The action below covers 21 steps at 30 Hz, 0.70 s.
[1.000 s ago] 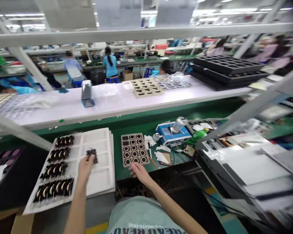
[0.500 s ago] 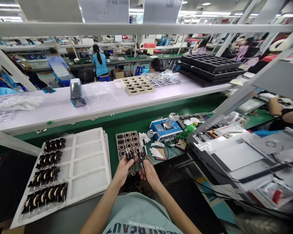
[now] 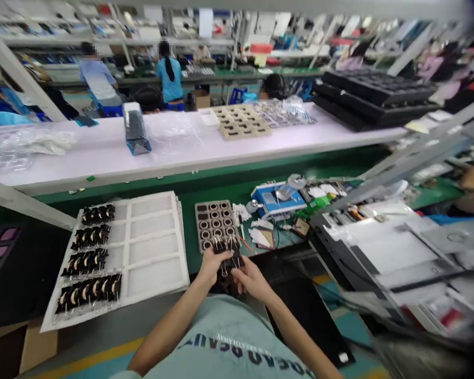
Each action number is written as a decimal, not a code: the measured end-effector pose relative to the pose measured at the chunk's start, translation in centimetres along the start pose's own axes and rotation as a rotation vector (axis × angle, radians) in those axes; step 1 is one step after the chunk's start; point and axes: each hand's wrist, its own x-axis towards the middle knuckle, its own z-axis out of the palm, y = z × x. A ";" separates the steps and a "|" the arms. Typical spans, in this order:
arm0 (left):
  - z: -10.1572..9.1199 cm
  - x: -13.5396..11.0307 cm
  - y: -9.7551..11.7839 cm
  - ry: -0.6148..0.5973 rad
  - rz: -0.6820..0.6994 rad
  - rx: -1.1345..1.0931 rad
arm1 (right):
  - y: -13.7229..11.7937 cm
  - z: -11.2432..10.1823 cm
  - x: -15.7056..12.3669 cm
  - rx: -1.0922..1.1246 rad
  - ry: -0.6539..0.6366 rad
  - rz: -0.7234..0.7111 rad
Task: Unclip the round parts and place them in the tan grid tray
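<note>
My left hand (image 3: pixel 210 267) is closed on black binder clips (image 3: pixel 229 258) with silver wire handles, its thumb lying across them. My right hand (image 3: pixel 253 277) pinches the lower wire handles of the clip on the right. The two clips are side by side and close together; whether something sits between their jaws I cannot make out. Just beyond them is a grey compartment tray (image 3: pixel 201 226) with ring-faced square parts in most of its pockets. On the left, a white divided tray (image 3: pixel 153 247) carries rows of black clipped pieces (image 3: pixel 89 292) with tan curved edges.
Right of the grey tray are paper scraps (image 3: pixel 260 238), an orange stick (image 3: pixel 245 243), a blue device (image 3: pixel 278 200) and a green bottle (image 3: pixel 318 204). A raised shelf (image 3: pixel 174 152) spans the back, with black trays (image 3: pixel 373 100) on it. Grey equipment (image 3: pixel 379 242) stands at right.
The clips, apart in my two hands before, are now together, with my left hand across them. My right hand has shifted onto the wire handles. The camera view has tilted downward.
</note>
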 end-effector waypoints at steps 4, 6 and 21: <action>0.4 1.3 0.0 0.029 -0.001 0.015 | 0.7 -0.6 0.1 0.146 -0.008 0.001; 0.9 1.9 -0.3 0.007 0.011 0.030 | 0.9 -0.7 0.4 0.182 0.018 0.021; 3.7 2.6 -4.4 0.038 -0.082 0.192 | 7.5 -3.9 -0.3 -0.241 0.103 0.244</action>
